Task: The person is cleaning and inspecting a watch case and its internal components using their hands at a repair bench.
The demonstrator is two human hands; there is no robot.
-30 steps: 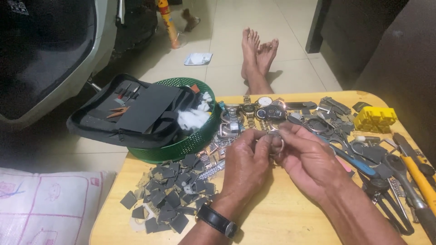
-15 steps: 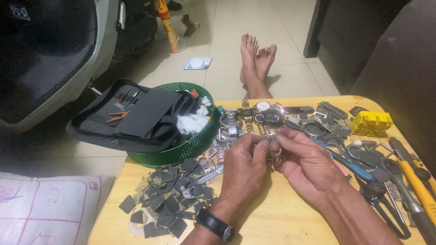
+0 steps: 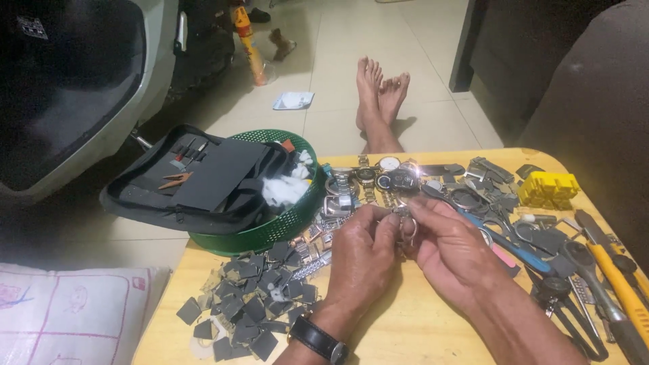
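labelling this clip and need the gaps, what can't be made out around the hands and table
- Head view: small silver metal piece pinched between left hand and right hand; the fingers cover most of it, so its kind is unclear.
- Head view: yellow-handled tools are cut off by the right edge.
- Head view: contents of the green plastic mesh basket lie under the open black zip tool case.

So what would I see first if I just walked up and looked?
Two hands, the left hand and right hand, pinch a small shiny metal piece over the wooden table. Left of them lies a heap of small dark squares, with a green basket behind holding an open black case.
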